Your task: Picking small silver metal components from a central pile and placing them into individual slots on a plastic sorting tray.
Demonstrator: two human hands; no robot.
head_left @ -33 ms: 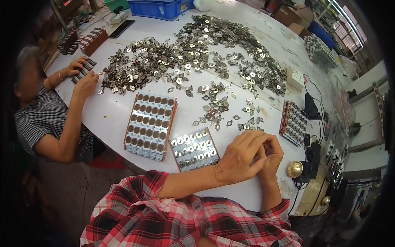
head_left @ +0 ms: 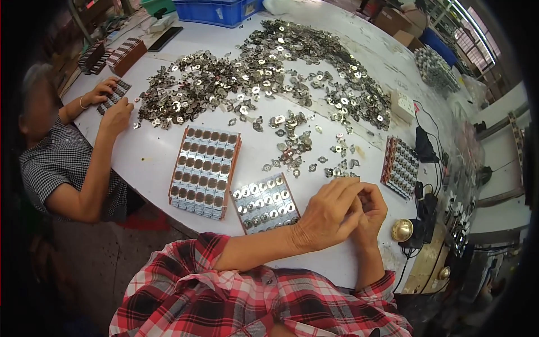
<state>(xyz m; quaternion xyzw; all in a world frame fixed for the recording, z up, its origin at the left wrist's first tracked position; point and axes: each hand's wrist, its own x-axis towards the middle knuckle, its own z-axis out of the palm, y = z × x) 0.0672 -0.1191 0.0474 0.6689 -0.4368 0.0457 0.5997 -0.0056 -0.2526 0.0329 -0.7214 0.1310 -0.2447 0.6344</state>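
Note:
My left hand (head_left: 328, 213) and my right hand (head_left: 371, 216) meet over the near edge of the table, fingertips bent together. Whatever they pinch is hidden by the fingers. Under my left wrist lies a tray (head_left: 264, 209) with rows of small shiny metal discs set in grey holders, partly covered by my forearm. To its left stands a taller stack of trays (head_left: 203, 174) with brown discs in rows and orange-red sides. Loose small metal pieces (head_left: 292, 143) with tabs are scattered just beyond my hands.
A big heap of metal pieces (head_left: 314, 48) spreads over the white table. At right are another tray stack (head_left: 400, 168), black cables and a brass-coloured dome (head_left: 402, 230). A blue crate (head_left: 216, 12) stands at the back. At left, a co-worker's hands (head_left: 115, 106) hold a tray.

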